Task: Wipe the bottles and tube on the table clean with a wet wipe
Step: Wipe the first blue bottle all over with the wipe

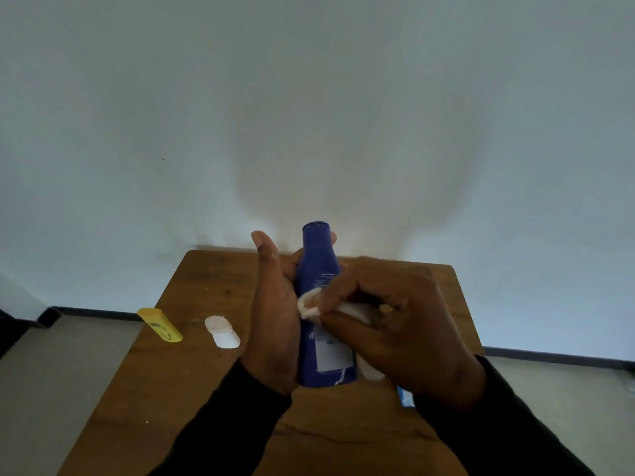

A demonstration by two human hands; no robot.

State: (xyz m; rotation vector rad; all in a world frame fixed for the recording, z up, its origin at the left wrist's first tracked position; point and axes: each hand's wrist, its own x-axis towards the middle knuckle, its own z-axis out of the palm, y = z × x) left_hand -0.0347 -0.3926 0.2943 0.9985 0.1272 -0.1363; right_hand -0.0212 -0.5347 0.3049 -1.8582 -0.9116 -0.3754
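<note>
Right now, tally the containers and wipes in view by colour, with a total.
Blue: 1, the blue bottle held up in both hands
Yellow: 1, the yellow bottle lying on the table
White: 2, the white tube and the wet wipe
Total: 4

A wooden table point(206, 389) against a pale wall point(309, 97).
</note>
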